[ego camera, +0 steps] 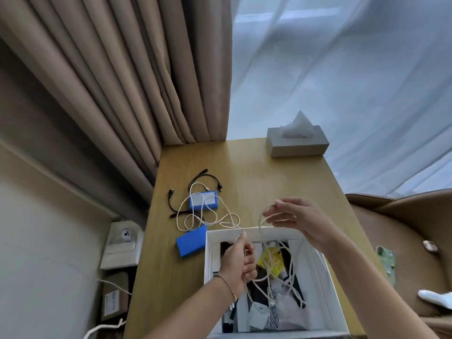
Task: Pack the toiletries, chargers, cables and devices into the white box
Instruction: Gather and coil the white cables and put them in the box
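Note:
The white box (329, 292) sits open at the near edge of the wooden table (256, 179), holding a yellow packet (272, 261), a white charger (258, 316) and other items. Over the box my left hand (238, 264) grips a bunch of white cable (265, 243). My right hand (293, 216) pinches a loop of the same cable above the box's far rim. The cable trails left over the table across a blue device (203, 199). A second blue block (191, 243) lies by the box's far left corner. A black cable (186, 192) lies around the blue device.
A grey tissue box (297, 141) stands at the table's far right. Beige curtains (110, 81) hang at left and sheer white ones at right. A brown chair (403, 241) stands to the right. A wall socket panel (122, 243) is left of the table.

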Demonstrator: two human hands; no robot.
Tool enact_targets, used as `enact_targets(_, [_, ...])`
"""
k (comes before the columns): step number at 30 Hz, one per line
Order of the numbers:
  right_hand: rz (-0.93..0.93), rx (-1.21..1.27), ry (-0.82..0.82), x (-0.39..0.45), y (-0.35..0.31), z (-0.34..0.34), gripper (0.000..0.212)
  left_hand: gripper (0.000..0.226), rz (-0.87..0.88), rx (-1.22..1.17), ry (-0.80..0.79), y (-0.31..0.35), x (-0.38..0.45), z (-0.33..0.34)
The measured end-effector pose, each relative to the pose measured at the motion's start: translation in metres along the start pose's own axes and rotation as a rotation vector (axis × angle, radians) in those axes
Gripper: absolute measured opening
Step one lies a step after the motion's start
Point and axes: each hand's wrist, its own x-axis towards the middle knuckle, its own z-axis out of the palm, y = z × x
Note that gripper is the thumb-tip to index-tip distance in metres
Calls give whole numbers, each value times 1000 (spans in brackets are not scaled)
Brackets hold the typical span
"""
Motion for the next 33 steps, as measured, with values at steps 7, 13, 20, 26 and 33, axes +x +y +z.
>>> enact_targets(7, [138, -88, -13, -7, 46, 8, 25, 47, 193, 270, 250, -22, 23, -14])
enact_targets(13, [222, -379, 17, -11, 74, 15, 26, 24, 405, 545, 294, -29, 28, -19])
enact_targets(20, [183, -760, 104, -2, 92, 26, 22, 44, 525, 837, 194, -34, 28, -22])
enact_targets(26, [80, -1205, 174, -2, 102, 25, 23, 44, 626, 1489, 283, -41, 26, -26])
enact_targets(33, [-170, -1430, 57, -3, 103, 24, 29, 48, 661, 1930, 359, -32, 13, -31])
